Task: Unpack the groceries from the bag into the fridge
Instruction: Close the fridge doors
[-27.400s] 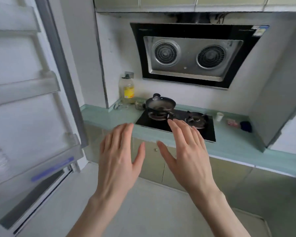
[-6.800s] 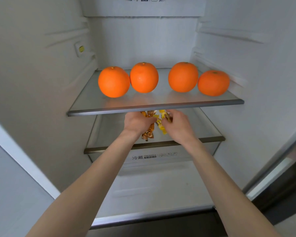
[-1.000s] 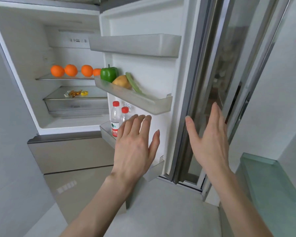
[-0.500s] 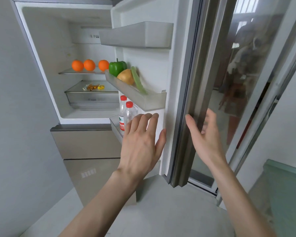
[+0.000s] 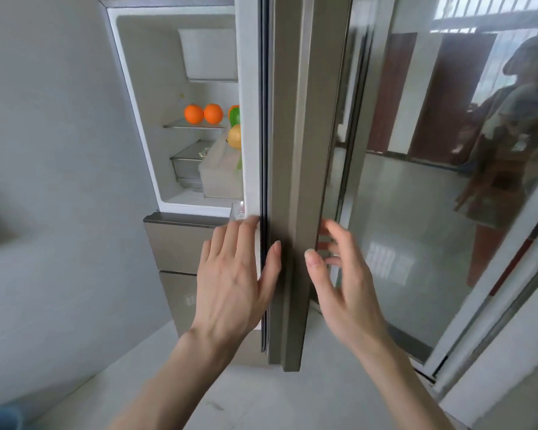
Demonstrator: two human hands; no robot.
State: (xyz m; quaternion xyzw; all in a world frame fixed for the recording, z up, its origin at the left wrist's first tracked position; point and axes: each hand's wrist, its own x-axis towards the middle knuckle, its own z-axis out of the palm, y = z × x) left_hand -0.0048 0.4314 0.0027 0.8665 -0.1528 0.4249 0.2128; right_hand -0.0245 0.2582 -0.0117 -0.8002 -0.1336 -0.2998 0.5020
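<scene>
Head view, read from left to right with the edge-on brown metallic fridge door (image 5: 288,181) as landmark. Far left of the door: a plain grey wall (image 5: 53,181). Left of the door, the open white fridge compartment (image 5: 143,88) holds 2 round oranges (image 5: 194,113) side by side on a glass shelf (image 5: 193,125); a third orange shows only as a sliver behind a green bell pepper (image 5: 235,116), which lies just beside the door's inner edge. Below the pepper sits a yellow-brown round fruit or vegetable (image 5: 235,136), apparently in the translucent door bin (image 5: 221,178); its exact kind cannot be told. Below the compartment: brown metallic drawer fronts (image 5: 180,243).

At the door's lower part, the left hand (image 5: 233,283) lies flat against the inner side, fingers (image 5: 246,231) straight and close together, thumb reaching onto the dark gasket. The right hand (image 5: 345,283) is on the outer side, fingers loosely spread and slightly bent, holding nothing; contact with the door cannot be told. Right of the door: glossy glass (image 5: 432,181) carrying a blurred reflection of a person.
</scene>
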